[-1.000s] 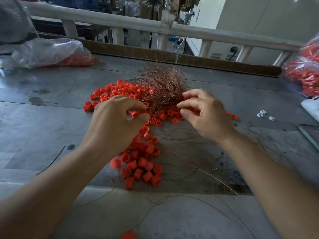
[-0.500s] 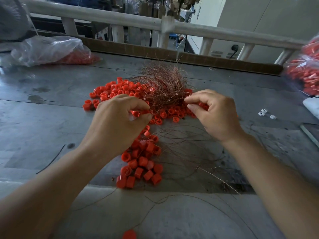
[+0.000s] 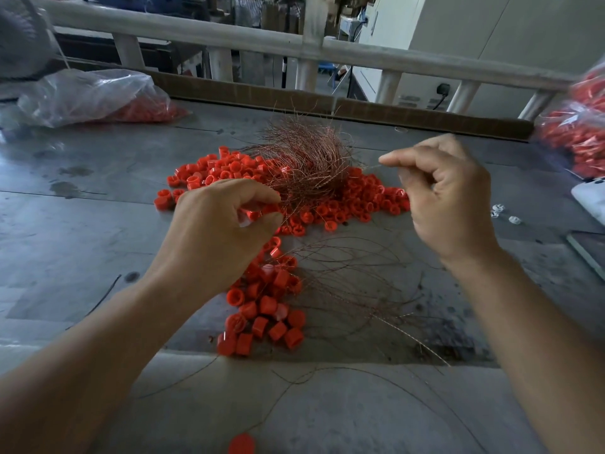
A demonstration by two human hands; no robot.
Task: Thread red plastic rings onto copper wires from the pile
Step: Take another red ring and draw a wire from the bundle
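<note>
No readable text, labels, brands or numbers anywhere in view; bags, table, wall carry none legible.

Grey table (image 3: 82,231): red rings (image 3: 262,309), copper wires (image 3: 307,158), plastic bag (image 3: 85,96)

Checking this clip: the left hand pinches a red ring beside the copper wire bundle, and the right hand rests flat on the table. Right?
Not quite. In the head view the right hand is raised above the table, pinching a thin copper wire. The left hand does pinch a red ring beside the copper wire bundle.
</note>
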